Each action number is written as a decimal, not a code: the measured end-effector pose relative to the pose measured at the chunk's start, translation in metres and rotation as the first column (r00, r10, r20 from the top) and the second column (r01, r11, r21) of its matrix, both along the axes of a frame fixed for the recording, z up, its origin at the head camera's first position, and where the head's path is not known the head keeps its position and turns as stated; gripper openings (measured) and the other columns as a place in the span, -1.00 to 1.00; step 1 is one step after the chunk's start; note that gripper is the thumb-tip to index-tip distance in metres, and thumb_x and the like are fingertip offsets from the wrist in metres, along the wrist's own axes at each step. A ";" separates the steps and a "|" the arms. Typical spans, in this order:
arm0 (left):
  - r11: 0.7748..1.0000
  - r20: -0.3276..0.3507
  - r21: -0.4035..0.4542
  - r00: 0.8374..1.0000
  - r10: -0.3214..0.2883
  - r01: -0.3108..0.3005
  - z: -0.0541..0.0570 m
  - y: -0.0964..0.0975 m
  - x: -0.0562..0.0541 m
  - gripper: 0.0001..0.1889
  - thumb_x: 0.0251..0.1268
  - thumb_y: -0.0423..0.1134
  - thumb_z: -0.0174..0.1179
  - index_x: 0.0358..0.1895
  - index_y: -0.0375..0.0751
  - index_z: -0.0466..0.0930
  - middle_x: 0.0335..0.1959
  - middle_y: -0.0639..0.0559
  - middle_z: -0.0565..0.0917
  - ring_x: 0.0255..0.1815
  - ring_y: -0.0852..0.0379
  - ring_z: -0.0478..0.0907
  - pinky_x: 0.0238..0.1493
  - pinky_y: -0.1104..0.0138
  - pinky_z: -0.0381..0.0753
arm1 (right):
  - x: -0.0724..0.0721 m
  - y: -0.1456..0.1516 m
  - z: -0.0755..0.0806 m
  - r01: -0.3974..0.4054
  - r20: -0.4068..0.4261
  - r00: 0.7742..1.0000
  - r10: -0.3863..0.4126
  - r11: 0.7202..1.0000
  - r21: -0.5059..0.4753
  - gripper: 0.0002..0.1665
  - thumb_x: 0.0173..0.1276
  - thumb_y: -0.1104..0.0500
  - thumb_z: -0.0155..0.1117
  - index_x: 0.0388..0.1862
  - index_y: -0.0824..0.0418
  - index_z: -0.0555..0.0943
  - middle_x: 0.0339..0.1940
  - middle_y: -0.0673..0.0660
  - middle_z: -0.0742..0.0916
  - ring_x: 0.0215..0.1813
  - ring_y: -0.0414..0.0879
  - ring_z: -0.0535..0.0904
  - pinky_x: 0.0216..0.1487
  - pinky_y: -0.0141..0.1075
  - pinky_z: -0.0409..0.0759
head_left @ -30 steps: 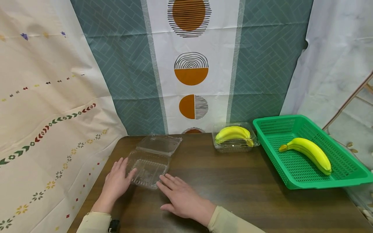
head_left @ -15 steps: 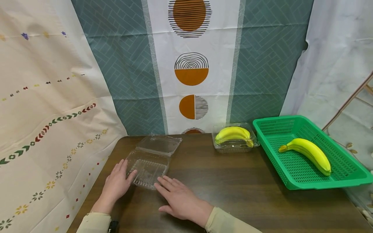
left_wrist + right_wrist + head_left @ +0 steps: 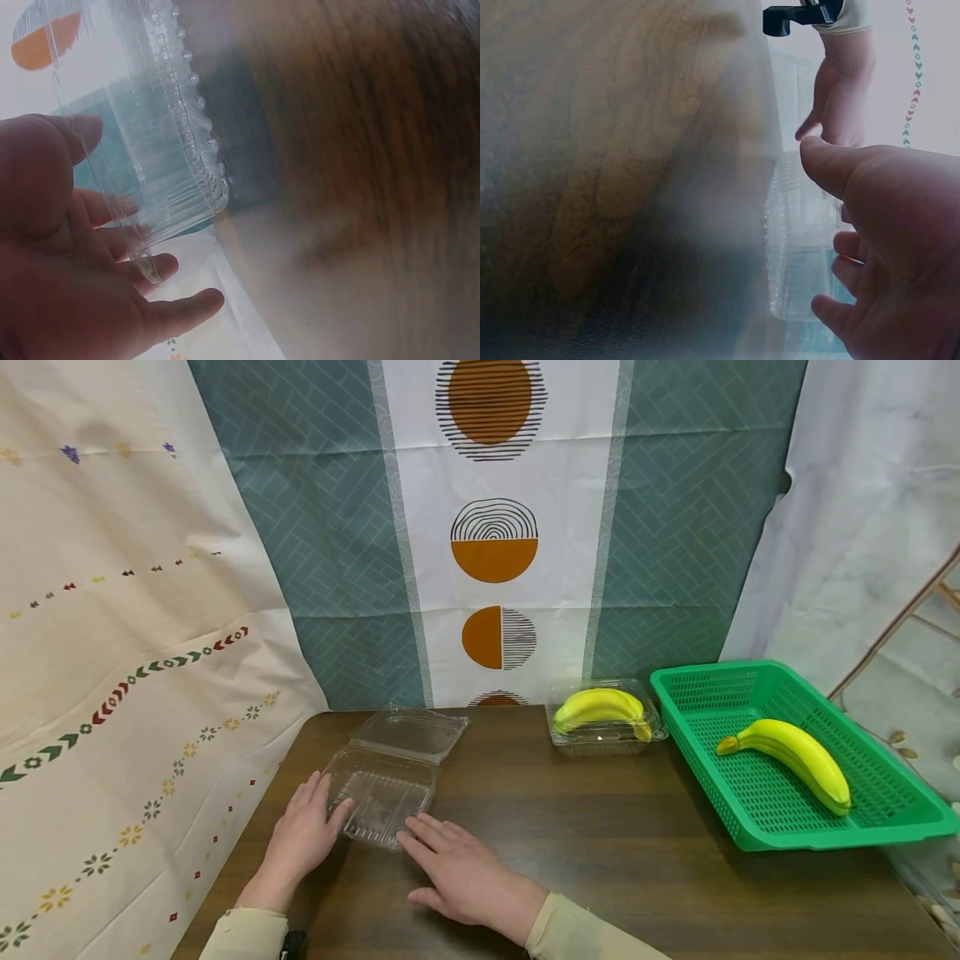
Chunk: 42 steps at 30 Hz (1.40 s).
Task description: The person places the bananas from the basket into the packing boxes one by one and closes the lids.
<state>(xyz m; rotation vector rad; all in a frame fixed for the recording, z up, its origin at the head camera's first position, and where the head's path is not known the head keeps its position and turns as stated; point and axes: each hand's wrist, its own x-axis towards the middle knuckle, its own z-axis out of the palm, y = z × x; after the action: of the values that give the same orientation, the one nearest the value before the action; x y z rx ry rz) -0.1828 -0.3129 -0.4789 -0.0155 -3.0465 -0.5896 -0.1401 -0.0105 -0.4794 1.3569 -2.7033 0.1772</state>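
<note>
A clear plastic clamshell container stands on the brown table at the left, its lid folded back toward the curtain. At its left side is my left hand, fingers extended along the wall and thumb over the near corner. The left wrist view shows the fingers behind the clear rim; whether they press on it I cannot tell. My right hand lies at the near right corner, fingers straight, fingertips at the container's edge. In the right wrist view the container is beyond the right hand's fingers.
A closed clear clamshell holding a yellow banana stands at the back, against a green basket. Inside the basket lies another banana. Patterned curtains hang behind the table and along its left side.
The right hand has shifted very slightly left along the container's near corner. The left hand and both containers hold their places; the head view has tilted a little.
</note>
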 end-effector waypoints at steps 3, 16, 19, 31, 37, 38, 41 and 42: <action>1.000 -0.004 -0.009 1.000 -0.003 0.003 0.000 0.001 0.000 -0.17 0.79 0.06 0.11 0.68 -0.61 0.11 0.72 -0.61 0.03 0.70 -0.64 -0.02 0.48 -0.57 0.15 | 0.000 0.000 -0.001 0.001 -0.012 1.000 -0.001 1.000 0.003 -0.08 0.69 -0.30 0.24 0.81 0.09 0.29 0.78 0.11 0.36 0.79 0.00 0.20 0.67 -0.15 0.31; 1.000 -0.025 -0.015 1.000 -0.008 0.007 -0.002 0.007 0.001 -0.22 0.80 0.00 0.12 0.67 -0.59 0.14 0.72 -0.61 0.01 0.69 -0.65 0.00 0.53 -0.51 0.16 | -0.001 0.004 -0.004 0.026 -0.038 0.999 -0.027 1.000 -0.008 -0.12 0.69 -0.29 0.27 0.78 0.09 0.35 0.77 0.10 0.38 0.78 -0.01 0.22 0.66 -0.13 0.33; 1.000 -0.024 -0.018 1.000 -0.007 0.007 -0.002 0.009 0.001 -0.22 0.80 0.01 0.11 0.68 -0.58 0.14 0.72 -0.61 0.01 0.69 -0.64 0.00 0.52 -0.51 0.18 | -0.002 0.005 -0.004 0.029 -0.039 0.999 -0.029 0.999 -0.015 -0.12 0.68 -0.27 0.29 0.77 0.09 0.36 0.77 0.11 0.39 0.77 -0.01 0.23 0.66 -0.13 0.34; 1.000 -0.040 0.008 0.999 -0.015 0.016 -0.001 0.022 0.005 -0.22 0.80 -0.03 0.11 0.71 -0.55 0.10 0.73 -0.61 0.00 0.69 -0.64 0.00 0.53 -0.49 0.18 | -0.001 0.015 0.001 0.055 -0.030 0.998 -0.055 0.999 0.002 -0.13 0.67 -0.26 0.31 0.77 0.09 0.36 0.76 0.11 0.39 0.77 -0.04 0.24 0.66 -0.13 0.34; 1.000 -0.049 0.018 0.999 -0.016 0.017 -0.003 0.029 0.005 -0.22 0.80 -0.03 0.13 0.71 -0.54 0.09 0.73 -0.61 -0.01 0.69 -0.65 0.00 0.55 -0.47 0.16 | -0.003 0.020 0.000 0.062 -0.036 0.997 -0.062 0.998 0.011 -0.14 0.68 -0.26 0.31 0.76 0.10 0.37 0.76 0.12 0.40 0.76 -0.03 0.26 0.66 -0.12 0.34; 1.000 -0.051 0.020 0.999 -0.017 0.018 -0.004 0.030 0.005 -0.22 0.80 -0.03 0.13 0.72 -0.54 0.09 0.73 -0.61 -0.01 0.69 -0.65 0.01 0.55 -0.47 0.16 | -0.003 0.021 0.000 0.062 -0.038 0.997 -0.062 0.998 0.012 -0.14 0.68 -0.26 0.30 0.76 0.10 0.37 0.76 0.13 0.40 0.76 -0.02 0.26 0.66 -0.12 0.34; 1.000 -0.064 0.020 0.998 -0.022 0.023 -0.005 0.033 0.005 -0.22 0.79 -0.04 0.14 0.71 -0.53 0.10 0.72 -0.62 0.02 0.68 -0.65 0.04 0.54 -0.47 0.18 | -0.004 0.025 -0.001 0.064 -0.036 0.997 -0.064 0.998 0.011 -0.14 0.68 -0.25 0.30 0.76 0.10 0.37 0.76 0.13 0.40 0.76 -0.02 0.26 0.66 -0.10 0.35; 1.000 -0.068 0.019 0.997 -0.022 0.024 -0.005 0.034 0.005 -0.22 0.79 -0.03 0.15 0.71 -0.53 0.11 0.71 -0.62 0.03 0.68 -0.64 0.05 0.54 -0.48 0.19 | -0.004 0.026 -0.001 0.064 -0.030 0.998 -0.064 0.998 0.008 -0.14 0.68 -0.25 0.31 0.76 0.10 0.37 0.76 0.14 0.40 0.76 -0.02 0.26 0.66 -0.10 0.35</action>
<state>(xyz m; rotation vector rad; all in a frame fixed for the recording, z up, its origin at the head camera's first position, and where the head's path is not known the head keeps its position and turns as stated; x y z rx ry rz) -0.1777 -0.2789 -0.4840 -0.0688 -2.9785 -0.6076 -0.1438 0.0157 -0.4806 1.2630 -2.7218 0.1386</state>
